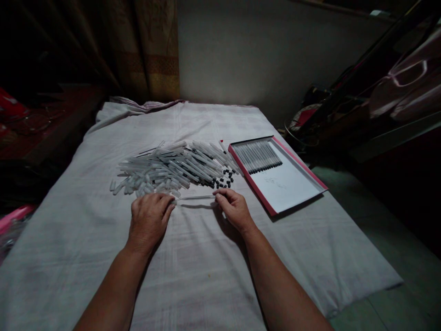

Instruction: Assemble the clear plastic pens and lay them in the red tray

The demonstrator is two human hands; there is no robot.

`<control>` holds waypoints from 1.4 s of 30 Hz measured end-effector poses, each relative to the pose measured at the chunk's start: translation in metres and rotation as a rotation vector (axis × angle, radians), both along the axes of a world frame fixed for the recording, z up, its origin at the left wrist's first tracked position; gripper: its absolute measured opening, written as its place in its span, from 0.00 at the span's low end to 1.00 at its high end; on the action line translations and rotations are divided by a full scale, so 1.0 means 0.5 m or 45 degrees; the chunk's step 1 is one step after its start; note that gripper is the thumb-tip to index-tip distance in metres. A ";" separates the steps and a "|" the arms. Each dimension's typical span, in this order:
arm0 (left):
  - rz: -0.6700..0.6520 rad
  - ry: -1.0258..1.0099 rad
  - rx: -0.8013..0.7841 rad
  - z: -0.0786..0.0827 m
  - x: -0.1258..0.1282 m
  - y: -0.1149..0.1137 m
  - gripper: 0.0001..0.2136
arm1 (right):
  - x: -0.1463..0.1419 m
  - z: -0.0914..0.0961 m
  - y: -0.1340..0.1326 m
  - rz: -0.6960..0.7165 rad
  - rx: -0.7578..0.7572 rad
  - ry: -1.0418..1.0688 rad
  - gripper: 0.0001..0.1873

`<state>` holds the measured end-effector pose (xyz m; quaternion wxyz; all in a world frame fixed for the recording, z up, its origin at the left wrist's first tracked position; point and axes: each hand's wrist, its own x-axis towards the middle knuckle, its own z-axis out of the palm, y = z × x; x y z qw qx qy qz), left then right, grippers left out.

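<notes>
A slim, clear pen [198,198] lies level between my two hands, just above the cloth. My right hand [236,209] pinches its right end between thumb and fingers. Close to its left end, my left hand [149,218] has its fingers bent together, with a small clear piece at the tips that I cannot make out. Just beyond the hands spreads a heap of clear pen barrels [172,161]. Clear caps [146,184] lie at the heap's near left, while several small black plugs [220,184] are scattered at its right.
To the right sits a shallow red-edged box [255,191], holding a row of black-tipped pens [259,156] along its far side. A pale checked cloth [193,276] covers the table. A curtain [155,55] and a wall [241,50] stand behind.
</notes>
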<state>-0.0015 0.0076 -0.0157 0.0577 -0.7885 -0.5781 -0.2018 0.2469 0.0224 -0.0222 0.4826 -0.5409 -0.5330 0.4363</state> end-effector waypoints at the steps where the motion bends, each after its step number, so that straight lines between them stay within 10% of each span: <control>1: 0.001 -0.009 -0.002 -0.002 -0.001 0.000 0.09 | 0.000 0.001 0.000 0.000 -0.005 -0.001 0.13; 16: -0.078 -0.421 -0.138 -0.008 0.007 0.001 0.15 | 0.001 0.010 -0.003 0.042 -0.020 0.010 0.13; 29: 0.065 -1.745 -1.096 0.038 0.039 -0.019 0.28 | 0.037 0.025 -0.005 0.401 -0.198 0.009 0.15; 42: 0.151 -1.584 -0.940 0.029 0.046 -0.011 0.24 | 0.029 0.027 -0.008 0.396 -0.075 -0.066 0.14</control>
